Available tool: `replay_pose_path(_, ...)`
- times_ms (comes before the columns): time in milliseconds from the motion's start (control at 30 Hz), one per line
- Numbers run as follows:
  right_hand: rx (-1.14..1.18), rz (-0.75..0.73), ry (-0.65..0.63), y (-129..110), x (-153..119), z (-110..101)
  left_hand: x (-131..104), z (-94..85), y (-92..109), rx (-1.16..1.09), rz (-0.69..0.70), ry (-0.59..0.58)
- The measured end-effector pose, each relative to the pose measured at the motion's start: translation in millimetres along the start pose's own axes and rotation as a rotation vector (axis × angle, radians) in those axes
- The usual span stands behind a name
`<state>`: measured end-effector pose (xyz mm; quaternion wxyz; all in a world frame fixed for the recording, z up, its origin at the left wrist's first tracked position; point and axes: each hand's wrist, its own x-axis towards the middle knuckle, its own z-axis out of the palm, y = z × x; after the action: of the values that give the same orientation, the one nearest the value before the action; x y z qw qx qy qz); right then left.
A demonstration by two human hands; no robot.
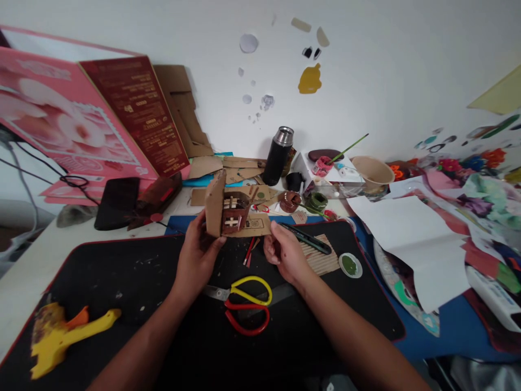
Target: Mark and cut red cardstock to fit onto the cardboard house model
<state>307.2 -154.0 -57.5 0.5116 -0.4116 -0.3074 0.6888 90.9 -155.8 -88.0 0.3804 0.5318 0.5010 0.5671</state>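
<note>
A small cardboard model house (236, 214) with brown-painted walls and pale window bars is held up over the black mat (134, 288). My left hand (198, 247) grips its left side, the thumb along the lower edge. At the right end of its cardboard base, my right hand (285, 250) has curled fingers and a thumb against the edge. Scissors (248, 304) with one yellow and one red handle lie below the hands. Just right of my right hand, a dark utility knife (307, 238) rests across a corrugated cardboard piece (321, 255).
A yellow glue gun (65, 336) lies at the left. Behind the mat stand a black thermos (279, 157), a brown paint jar (290, 201) and a green paint jar (317, 202). A small dish of green paint (350, 265) sits at right, near white paper (415, 239). A pink box (73, 114) stands back left.
</note>
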Motion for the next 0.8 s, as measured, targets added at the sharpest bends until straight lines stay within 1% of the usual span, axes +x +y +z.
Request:
replay_pose_path(133,-0.019,0.014,0.013,2,0,-1,1,0.0,-1,-0.008,-0.023,-0.040)
replay_pose_path(333,-0.026,0.016,0.011,2,1,-2,4,-3.1,7,-0.017,-0.027,-0.090)
replay_pose_path(633,-0.022,0.017,0.001,2,2,0,7,-8.4,9,0.032,-0.056,-0.064)
replay_pose_path(800,-0.042,0.022,-0.038,3,3,0,9,-8.0,12,0.054,-0.014,0.003)
